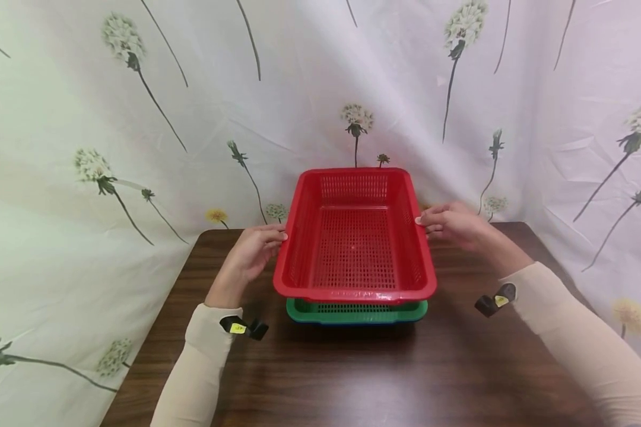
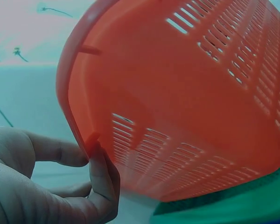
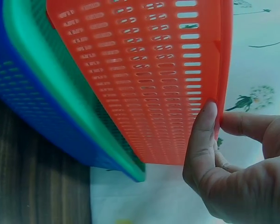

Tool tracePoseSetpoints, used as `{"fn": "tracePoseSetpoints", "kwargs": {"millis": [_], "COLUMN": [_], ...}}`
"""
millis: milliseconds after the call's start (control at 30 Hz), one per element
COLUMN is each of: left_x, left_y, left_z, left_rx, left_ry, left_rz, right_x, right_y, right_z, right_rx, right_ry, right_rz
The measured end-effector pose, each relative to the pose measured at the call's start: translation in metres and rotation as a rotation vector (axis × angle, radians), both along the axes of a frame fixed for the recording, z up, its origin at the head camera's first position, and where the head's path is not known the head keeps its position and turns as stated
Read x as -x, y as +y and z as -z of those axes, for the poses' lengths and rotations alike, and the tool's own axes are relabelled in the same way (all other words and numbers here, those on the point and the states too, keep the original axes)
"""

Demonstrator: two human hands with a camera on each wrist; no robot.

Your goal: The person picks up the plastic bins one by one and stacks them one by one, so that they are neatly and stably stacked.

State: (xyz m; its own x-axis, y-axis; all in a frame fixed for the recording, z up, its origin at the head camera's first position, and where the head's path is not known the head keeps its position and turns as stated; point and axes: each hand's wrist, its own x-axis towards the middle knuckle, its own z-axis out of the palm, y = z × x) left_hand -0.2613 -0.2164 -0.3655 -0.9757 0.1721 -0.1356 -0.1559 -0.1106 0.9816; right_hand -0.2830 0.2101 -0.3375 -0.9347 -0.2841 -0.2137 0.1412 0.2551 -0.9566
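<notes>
A red plastic basket (image 1: pixel 355 246) with slotted walls is held between both hands, raised above a green basket (image 1: pixel 358 313). My left hand (image 1: pixel 253 252) pinches the red basket's left rim, thumb on one side and fingers beneath, as the left wrist view also shows. On the opposite rim, my right hand (image 1: pixel 454 226) pinches with thumb and curled fingers. Below, the green basket sits nested in a blue basket (image 3: pixel 42 112), best seen in the right wrist view. The red basket's lower edge is close to the green one; whether they touch I cannot tell.
The baskets are over a dark wooden table (image 1: pixel 347 379). A white cloth (image 1: pixel 310 77) printed with dandelions hangs behind the table and along both sides. Each wrist wears a black strap with a small camera.
</notes>
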Motion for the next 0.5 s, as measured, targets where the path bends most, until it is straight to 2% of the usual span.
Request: {"fn": "tracePoseSetpoints", "kwargs": {"millis": [267, 500], "left_x": [0.002, 0.002], "left_y": [0.000, 0.000], "left_z": [0.019, 0.032], "left_rx": [0.020, 0.115], "left_ry": [-0.018, -0.032], "left_rz": [0.012, 0.017], "right_x": [0.002, 0.004], "right_y": [-0.001, -0.001], "right_z": [0.020, 0.036], "right_rx": [0.027, -0.007], "right_ry": [0.006, -0.016], "right_rz": [-0.013, -0.026]}}
